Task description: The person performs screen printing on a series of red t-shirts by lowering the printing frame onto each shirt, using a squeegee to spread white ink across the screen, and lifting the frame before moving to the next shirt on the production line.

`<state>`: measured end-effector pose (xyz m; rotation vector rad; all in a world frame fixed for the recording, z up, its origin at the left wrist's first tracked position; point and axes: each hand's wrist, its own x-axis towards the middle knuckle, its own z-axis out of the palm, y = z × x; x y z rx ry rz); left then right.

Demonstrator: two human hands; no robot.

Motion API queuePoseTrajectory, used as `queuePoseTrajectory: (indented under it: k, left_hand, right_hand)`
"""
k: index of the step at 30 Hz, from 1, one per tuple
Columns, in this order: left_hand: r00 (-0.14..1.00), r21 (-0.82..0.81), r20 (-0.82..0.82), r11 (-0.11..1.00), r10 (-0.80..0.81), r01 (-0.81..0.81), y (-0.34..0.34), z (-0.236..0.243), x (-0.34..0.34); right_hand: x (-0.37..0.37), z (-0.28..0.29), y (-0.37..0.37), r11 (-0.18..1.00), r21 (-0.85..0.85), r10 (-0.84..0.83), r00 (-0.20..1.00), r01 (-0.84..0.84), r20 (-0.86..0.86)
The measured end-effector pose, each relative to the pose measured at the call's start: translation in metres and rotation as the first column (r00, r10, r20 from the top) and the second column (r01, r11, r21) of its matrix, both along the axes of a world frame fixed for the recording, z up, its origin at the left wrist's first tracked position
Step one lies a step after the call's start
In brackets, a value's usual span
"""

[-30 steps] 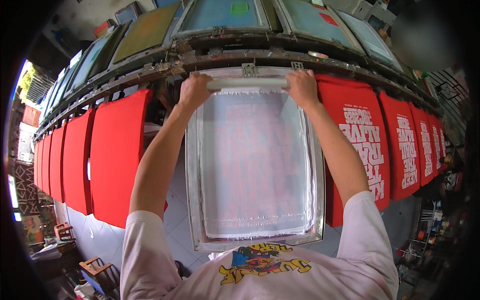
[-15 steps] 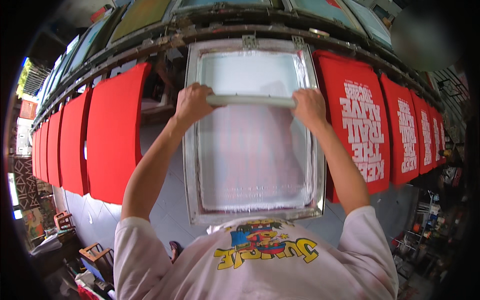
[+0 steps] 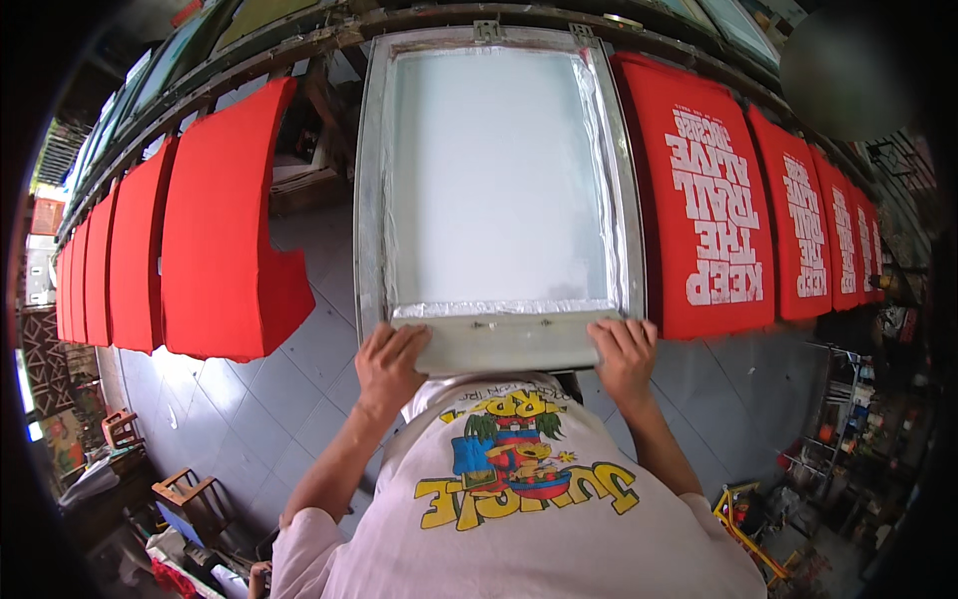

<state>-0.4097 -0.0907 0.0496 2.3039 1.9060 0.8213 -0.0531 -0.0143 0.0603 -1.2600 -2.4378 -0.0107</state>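
Observation:
A silver-framed printing screen (image 3: 376, 180) lies in front of me, its mesh (image 3: 494, 175) coated evenly white inside taped edges. A long pale squeegee (image 3: 509, 347) rests across the frame's near end, close to my body. My left hand (image 3: 391, 361) grips the squeegee's left end with fingers curled over it; my right hand (image 3: 626, 359) grips the other end the same way.
Red fabric pieces on boards line both sides: plain ones (image 3: 215, 210) at left, ones with white printed lettering (image 3: 659, 260) at right. A dark metal rail (image 3: 339, 35) with more screens runs behind. Below are grey floor tiles (image 3: 254, 399), a wooden chair (image 3: 190, 489) and clutter (image 3: 838, 469).
Both hands have drawn the squeegee from the screen's far end down to the near end. The mesh, earlier showing reddish shapes through it, is now opaque white. The view has shifted somewhat.

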Motion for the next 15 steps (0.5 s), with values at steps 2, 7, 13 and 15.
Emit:
queuePoseTrajectory:
  k: [2, 7, 13, 15]
  left_hand:
    - [0.999, -0.054, -0.010, 0.998, -0.035, 0.034, 0.011, 0.018, -0.006]
    - [0.998, -0.151, 0.057, 0.988, -0.021, 0.030, -0.026, 0.023, 0.001]
    - [0.996, -0.005, -0.086, 1.000, 0.014, -0.014, -0.012, -0.016, -0.002]
    - [0.997, 0.002, -0.071, 1.000, 0.022, -0.022, 0.009, -0.021, -0.007]
  right_hand:
    - [-0.004, 0.012, 0.011, 0.998, -0.062, 0.009, 1.000, -0.009, 0.001]
    - [-0.002, 0.013, -0.022, 0.996, -0.086, 0.006, 0.999, -0.003, 0.043]
    - [-0.006, -0.024, -0.004, 0.998, 0.047, -0.051, 0.998, 0.053, -0.038]
    - [-0.011, -0.032, 0.018, 0.996, 0.067, -0.050, 0.998, 0.052, -0.038]
